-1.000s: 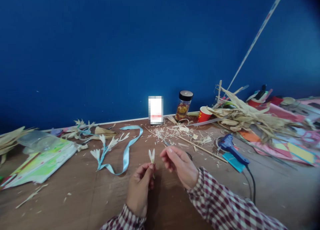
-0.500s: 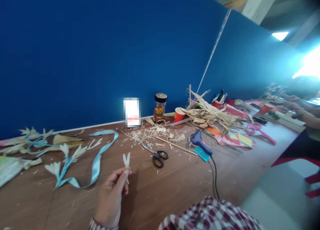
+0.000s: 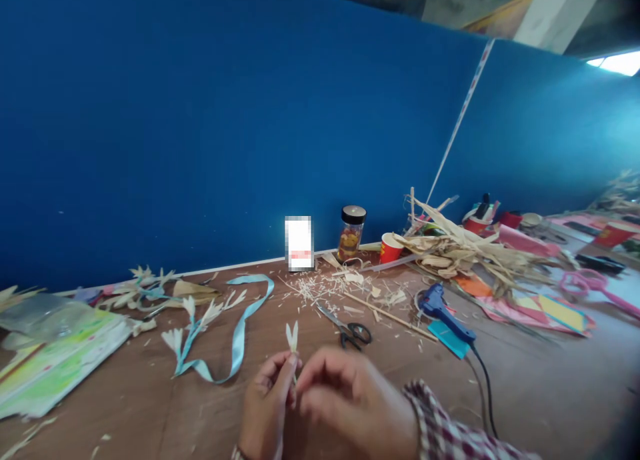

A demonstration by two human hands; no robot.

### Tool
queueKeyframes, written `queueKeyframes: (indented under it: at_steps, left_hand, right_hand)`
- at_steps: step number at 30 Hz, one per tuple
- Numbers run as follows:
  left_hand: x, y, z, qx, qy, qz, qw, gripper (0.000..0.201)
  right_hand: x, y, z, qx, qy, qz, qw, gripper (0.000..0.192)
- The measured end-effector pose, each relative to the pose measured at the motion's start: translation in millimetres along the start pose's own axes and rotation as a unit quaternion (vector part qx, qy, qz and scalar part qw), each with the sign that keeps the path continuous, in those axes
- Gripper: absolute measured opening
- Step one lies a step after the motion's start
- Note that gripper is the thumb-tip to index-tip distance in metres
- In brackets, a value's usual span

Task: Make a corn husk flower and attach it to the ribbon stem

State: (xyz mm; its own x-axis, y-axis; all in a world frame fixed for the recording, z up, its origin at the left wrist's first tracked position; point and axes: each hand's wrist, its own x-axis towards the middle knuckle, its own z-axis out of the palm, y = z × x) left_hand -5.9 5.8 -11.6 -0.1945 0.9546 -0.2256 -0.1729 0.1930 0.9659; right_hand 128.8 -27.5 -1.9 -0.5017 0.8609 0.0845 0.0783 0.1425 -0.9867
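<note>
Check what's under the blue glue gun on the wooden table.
Under the blue glue gun lies a flat teal rectangular card, poking out at the handle end, on the brown wooden table. The gun's body covers the rest of the card.

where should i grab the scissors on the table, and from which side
Take the scissors by the black loop handles at the near right end, coming from above. They lie flat and slightly open, blades pointing away to the far left, handles clear of the husk scraps.
</note>
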Motion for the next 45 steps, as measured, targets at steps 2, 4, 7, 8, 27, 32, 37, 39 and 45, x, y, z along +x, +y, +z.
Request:
queueKeyframes:
  at_steps: [2, 4, 7, 8, 27, 32, 37, 39, 45]
  left_hand:
    - [-0.8, 0.2, 0.7, -0.01, -0.025, -0.003, 1.0, 0.027]
    - [-1.5, -0.7, 1.5, -0.012, -0.037, -0.011, 0.999, 0.027]
    - [-1.8, -2.9, 1.8, -0.003, -0.042, -0.011, 0.999, 0.026]
    - [-1.7, -3.6, 1.7, 0.0, -0.045, -0.01, 0.999, 0.026]
    - [9.9, -4.0, -7.4, 0.009, 0.003, 0.018, 1.0, 0.031]
    - [17.8, 3.0, -14.8, -0.016, 0.045, 0.002, 0.999, 0.042]
    - [18.5, 1.0, -15.7, 0.003, 0.045, 0.003, 0.999, 0.053]
    - [18.2, -0.3, -16.4, 0.032, 0.059, 0.03, 0.997, 0.051]
    - [15.7, 5.0, -18.2, 0.126, 0.109, 0.13, 0.977, 0.039]
  right_hand:
    - [31.3, -18.9, -33.4, -0.032, 0.114, 0.04, 0.992, 0.02]
    - [52.1, -26.4, -52.1, -0.038, 0.158, 0.042, 0.986, 0.019]
    - [67.3, -18.1, -55.1, -0.02, 0.121, 0.049, 0.991, 0.022]
    - [70.0, -12.9, -52.6, -0.017, 0.102, 0.05, 0.993, 0.023]
    - [88.4, -5.8, -58.6, -0.09, 0.137, 0.045, 0.985, 0.025]
    - [88.2, 0.1, -62.8, -0.102, 0.119, 0.056, 0.986, 0.026]
    - [89.3, 5.2, -60.7, -0.103, 0.109, 0.047, 0.988, 0.026]
    - [89.8, 5.7, -59.8, -0.102, 0.11, 0.045, 0.988, 0.026]
    - [89.7, 4.1, -58.7, -0.102, 0.11, 0.055, 0.987, 0.027]
